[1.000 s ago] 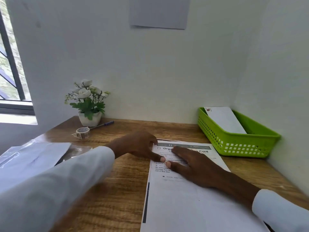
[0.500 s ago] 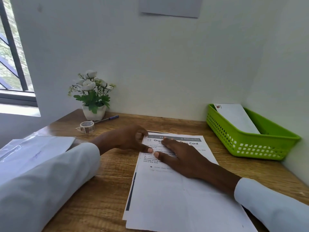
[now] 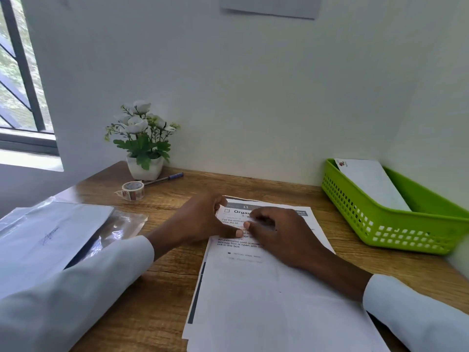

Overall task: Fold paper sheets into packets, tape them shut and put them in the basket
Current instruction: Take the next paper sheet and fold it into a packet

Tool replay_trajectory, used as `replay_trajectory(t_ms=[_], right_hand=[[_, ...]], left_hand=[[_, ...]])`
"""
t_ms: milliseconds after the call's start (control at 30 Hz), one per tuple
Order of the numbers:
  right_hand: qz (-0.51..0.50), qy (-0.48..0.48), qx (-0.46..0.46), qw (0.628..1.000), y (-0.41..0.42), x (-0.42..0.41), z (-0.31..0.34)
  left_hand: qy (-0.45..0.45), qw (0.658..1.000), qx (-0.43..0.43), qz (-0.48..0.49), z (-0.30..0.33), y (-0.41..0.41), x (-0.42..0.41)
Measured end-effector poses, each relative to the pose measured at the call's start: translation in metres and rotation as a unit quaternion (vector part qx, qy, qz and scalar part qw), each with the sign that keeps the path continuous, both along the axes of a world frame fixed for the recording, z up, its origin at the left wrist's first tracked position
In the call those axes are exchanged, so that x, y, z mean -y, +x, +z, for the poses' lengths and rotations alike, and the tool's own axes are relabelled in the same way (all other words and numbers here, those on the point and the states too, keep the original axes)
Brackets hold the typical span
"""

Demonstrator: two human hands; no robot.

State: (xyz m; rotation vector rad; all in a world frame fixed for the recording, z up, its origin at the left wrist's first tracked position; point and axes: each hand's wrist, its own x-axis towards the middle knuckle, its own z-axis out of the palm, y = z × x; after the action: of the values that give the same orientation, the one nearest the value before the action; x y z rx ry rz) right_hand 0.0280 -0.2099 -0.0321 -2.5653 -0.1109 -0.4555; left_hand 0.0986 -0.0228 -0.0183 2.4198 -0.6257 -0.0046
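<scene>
sheets (image 3: pixel 266 288) centre on table (image 3: pixel 165 288) | basket (image 3: pixel 396 232) right, packet (image 3: pixel 370 184) inside | tape (image 3: pixel 132 190) far-left, probably touching pen (image 3: pixel 165 178)

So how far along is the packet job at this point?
Done: one white packet lies in the green basket. In hand: both hands, left hand and right hand, work the top-left corner of the printed sheet, still unfolded. Left: folding, taping with the tape roll, and binning.

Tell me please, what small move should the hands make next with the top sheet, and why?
Probably lift the far-left corner and peel the top sheet off the stack. The left hand already pinches that corner, slightly raised, the right hand rests on the page, and no fold is begun yet.
</scene>
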Motion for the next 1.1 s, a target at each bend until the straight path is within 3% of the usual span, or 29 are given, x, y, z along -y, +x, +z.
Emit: replay_trajectory(t_ms=[133, 300, 500, 600, 700, 767, 933, 1100], right_hand=[[-0.033, 0.067, 0.036, 0.997, 0.002, 0.012, 0.0], [-0.095, -0.006, 0.009, 0.995, -0.012, 0.045, 0.002], [-0.191, -0.029, -0.075, 0.978, -0.03, 0.079, 0.012], [-0.174, 0.096, -0.07, 0.978, -0.031, 0.084, 0.012], [-0.143, 0.284, -0.063, 0.946, -0.033, 0.079, 0.015], [-0.133, 0.343, -0.065, 0.928, -0.034, 0.077, 0.018], [-0.137, 0.412, -0.059, 0.899, -0.03, 0.084, 0.014], [-0.13, 0.399, 0.0, 0.908, -0.025, 0.08, 0.009]], left_hand=[[0.005, 1.0, 0.006, 0.012, 0.001, -0.006, 0.004], [-0.006, 1.0, 0.007, 0.009, 0.005, -0.011, 0.004], [-0.03, 0.999, -0.013, 0.012, 0.004, -0.012, 0.005], [-0.048, 0.998, -0.022, 0.016, 0.005, -0.012, 0.006], [-0.078, 0.996, -0.037, 0.027, 0.001, -0.009, 0.005], [-0.126, 0.989, -0.059, 0.047, -0.002, -0.007, 0.004], [-0.278, 0.945, -0.159, 0.074, -0.002, -0.01, 0.007], [-0.438, 0.856, -0.271, 0.049, 0.005, -0.006, 0.001]])
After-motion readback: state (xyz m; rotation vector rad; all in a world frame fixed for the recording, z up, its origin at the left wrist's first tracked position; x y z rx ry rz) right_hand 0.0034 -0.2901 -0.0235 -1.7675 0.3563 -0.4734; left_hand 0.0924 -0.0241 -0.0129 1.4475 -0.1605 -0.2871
